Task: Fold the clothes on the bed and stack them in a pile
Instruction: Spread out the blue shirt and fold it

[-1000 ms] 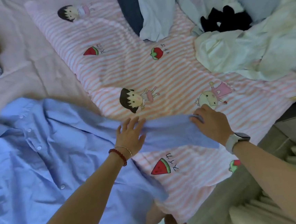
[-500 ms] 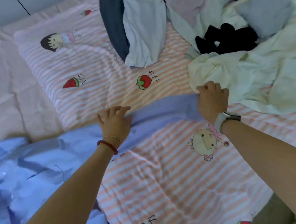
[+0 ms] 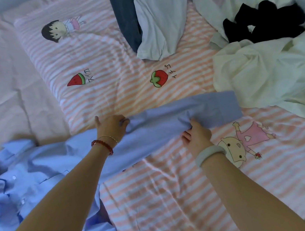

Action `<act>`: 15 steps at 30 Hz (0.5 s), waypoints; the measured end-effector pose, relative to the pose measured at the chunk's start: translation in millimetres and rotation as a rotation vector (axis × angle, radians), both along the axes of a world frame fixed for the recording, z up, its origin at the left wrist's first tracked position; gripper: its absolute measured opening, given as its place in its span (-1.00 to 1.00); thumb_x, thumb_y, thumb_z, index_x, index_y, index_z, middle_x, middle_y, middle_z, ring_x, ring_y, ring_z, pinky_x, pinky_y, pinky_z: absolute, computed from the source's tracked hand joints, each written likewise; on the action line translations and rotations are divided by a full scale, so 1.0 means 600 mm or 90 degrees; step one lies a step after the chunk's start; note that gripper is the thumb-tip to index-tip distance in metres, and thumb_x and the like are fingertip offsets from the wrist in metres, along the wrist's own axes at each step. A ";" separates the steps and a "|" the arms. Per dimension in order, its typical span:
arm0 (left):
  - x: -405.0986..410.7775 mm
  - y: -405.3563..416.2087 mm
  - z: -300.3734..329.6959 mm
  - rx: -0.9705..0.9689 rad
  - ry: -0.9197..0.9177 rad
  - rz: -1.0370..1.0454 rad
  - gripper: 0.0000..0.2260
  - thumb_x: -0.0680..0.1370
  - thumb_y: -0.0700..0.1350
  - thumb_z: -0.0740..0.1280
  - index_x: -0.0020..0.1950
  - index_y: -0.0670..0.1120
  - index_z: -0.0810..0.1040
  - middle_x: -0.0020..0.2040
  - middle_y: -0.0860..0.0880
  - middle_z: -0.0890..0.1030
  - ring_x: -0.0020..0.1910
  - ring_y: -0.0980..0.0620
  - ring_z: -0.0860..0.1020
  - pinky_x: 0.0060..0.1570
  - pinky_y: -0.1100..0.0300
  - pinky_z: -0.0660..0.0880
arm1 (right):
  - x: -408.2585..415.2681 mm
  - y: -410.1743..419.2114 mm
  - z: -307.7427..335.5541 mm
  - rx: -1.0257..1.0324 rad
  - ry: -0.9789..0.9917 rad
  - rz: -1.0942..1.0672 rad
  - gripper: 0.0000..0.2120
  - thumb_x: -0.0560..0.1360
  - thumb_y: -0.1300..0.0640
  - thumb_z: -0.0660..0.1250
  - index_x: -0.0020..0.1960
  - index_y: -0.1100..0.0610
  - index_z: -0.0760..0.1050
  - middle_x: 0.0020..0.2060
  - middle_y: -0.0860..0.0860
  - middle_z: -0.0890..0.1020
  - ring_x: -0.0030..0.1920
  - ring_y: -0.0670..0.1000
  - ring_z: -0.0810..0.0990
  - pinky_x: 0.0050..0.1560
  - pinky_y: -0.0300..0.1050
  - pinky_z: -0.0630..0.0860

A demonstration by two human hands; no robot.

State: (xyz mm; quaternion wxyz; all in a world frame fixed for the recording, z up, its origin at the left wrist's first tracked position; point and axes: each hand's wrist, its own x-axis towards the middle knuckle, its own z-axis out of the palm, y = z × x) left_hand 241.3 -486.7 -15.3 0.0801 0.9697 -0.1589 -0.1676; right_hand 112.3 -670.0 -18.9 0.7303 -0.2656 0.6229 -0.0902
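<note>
Since half a second ago the right hand (image 3: 196, 136) has slid back from the cuff to mid-sleeve, and the left hand (image 3: 112, 127) has closed its fingers. Lower left of the frame holds the blue shirt (image 3: 29, 175), buttons up and rumpled on the bed (image 3: 174, 197). Its sleeve (image 3: 185, 116) stretches rightward across frame centre; the left hand pinches it near the shoulder, the right grasps its lower edge, fingers curled under. Farther off, upper right, unfolded clothes (image 3: 264, 71) lie heaped, just beside the cuff. As a judgement: folding the sleeve inward now could trap the body's wrinkles, and a loose cuff might snag that heap.
</note>
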 end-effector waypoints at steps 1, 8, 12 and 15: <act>0.004 -0.007 0.004 -0.064 -0.026 0.032 -0.75 0.60 -0.03 0.18 -0.06 -0.11 0.60 -0.09 -0.07 0.61 0.01 -0.15 0.53 0.40 -0.11 -0.04 | 0.003 -0.006 0.004 0.006 -0.003 -0.028 -0.89 0.52 0.25 0.25 -0.19 0.18 0.45 -0.59 0.00 0.41 -0.63 -0.09 0.34 -0.54 -0.30 0.37; 0.013 -0.054 0.017 -0.117 -0.146 0.053 -0.72 0.58 0.00 0.23 0.26 -0.01 0.52 0.22 -0.07 0.50 0.29 -0.15 0.35 0.39 -0.18 -0.08 | -0.004 -0.059 0.025 -0.323 -0.021 0.059 -0.85 0.55 0.29 0.18 0.08 0.14 0.43 -0.08 0.00 0.56 -0.09 0.00 0.56 0.00 -0.05 0.54; -0.036 -0.051 0.006 -0.136 -0.085 0.068 -0.57 0.58 -0.01 0.21 0.45 0.03 0.27 0.43 -0.06 0.28 0.43 -0.08 0.18 0.39 -0.23 -0.10 | -0.017 -0.047 0.018 -0.362 0.050 0.145 -0.88 0.49 0.33 0.18 -0.01 0.22 0.45 -0.22 0.04 0.50 -0.27 0.01 0.44 -0.22 -0.13 0.45; -0.089 0.003 0.009 -0.169 -0.097 0.088 -0.60 0.57 -0.10 0.23 0.42 -0.04 0.34 0.41 -0.12 0.32 0.41 -0.13 0.23 0.41 -0.22 -0.03 | -0.032 0.003 0.024 -0.485 0.120 0.159 -0.85 0.42 0.35 0.19 -0.03 0.21 0.35 -0.13 0.09 0.39 -0.18 0.09 0.37 -0.15 -0.02 0.43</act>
